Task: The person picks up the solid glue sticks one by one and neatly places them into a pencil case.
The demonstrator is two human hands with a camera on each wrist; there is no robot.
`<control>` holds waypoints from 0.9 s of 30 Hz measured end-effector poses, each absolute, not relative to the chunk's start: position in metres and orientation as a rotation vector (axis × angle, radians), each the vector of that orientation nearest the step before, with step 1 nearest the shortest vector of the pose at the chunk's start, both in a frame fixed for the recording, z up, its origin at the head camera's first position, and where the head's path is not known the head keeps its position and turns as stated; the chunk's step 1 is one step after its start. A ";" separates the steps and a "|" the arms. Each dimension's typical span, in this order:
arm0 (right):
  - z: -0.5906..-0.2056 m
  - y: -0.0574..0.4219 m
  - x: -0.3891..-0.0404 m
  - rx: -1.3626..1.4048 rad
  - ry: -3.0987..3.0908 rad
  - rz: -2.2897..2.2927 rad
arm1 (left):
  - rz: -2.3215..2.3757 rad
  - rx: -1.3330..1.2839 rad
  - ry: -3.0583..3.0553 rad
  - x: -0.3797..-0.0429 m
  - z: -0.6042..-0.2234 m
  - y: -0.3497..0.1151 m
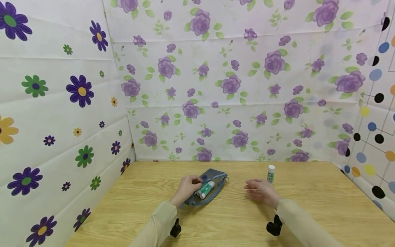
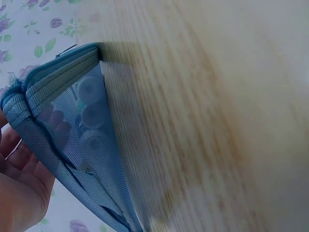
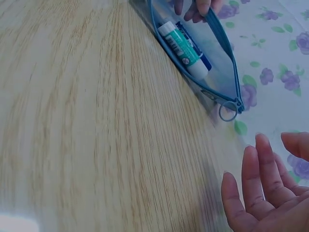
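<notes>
A blue-grey mesh zipper pouch (image 1: 213,173) lies on the table with its zipper mouth spread apart. My left hand (image 1: 187,187) pinches the pouch's upper edge between thumb and fingers. Inside rests a green-and-white glue stick (image 3: 182,50), beside a dark blue item (image 3: 198,52) of unclear kind. Through the mesh, the left wrist view shows several round ends (image 2: 91,115). To the pouch's right, my right hand (image 1: 262,191) is held above the table with fingers extended and nothing in them. Just behind it stands another glue stick (image 1: 271,174), upright, its lower part partly hidden by that hand.
The wooden table (image 1: 123,219) ends at a floral backdrop (image 1: 216,103). Patterned sheets also hang on the left (image 1: 55,113) and right (image 1: 373,144). A ring pull (image 3: 228,111) hangs from the pouch's zipper end. Each wrist carries a black camera mount (image 1: 274,226).
</notes>
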State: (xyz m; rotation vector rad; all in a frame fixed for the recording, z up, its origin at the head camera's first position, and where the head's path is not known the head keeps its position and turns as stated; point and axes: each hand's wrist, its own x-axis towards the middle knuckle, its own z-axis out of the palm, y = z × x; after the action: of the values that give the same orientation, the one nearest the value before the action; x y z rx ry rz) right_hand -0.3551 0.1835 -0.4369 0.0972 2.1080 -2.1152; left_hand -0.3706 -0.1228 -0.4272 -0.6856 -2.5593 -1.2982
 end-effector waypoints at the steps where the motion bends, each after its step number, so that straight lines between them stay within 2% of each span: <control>1: -0.437 0.186 -0.355 0.101 2.109 -2.123 | -1.300 -0.687 -2.559 -0.370 -0.427 -0.122; 27: -0.435 0.237 -0.345 0.132 2.151 -2.165 | -1.278 -0.696 -2.547 -0.372 -0.432 -0.123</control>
State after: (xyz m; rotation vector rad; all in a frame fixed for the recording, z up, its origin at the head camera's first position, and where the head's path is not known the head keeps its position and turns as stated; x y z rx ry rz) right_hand -0.3448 0.2368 -0.4350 0.1323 2.1509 -2.1653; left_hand -0.3717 -0.1225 -0.4318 -0.6964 -2.5470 -1.2775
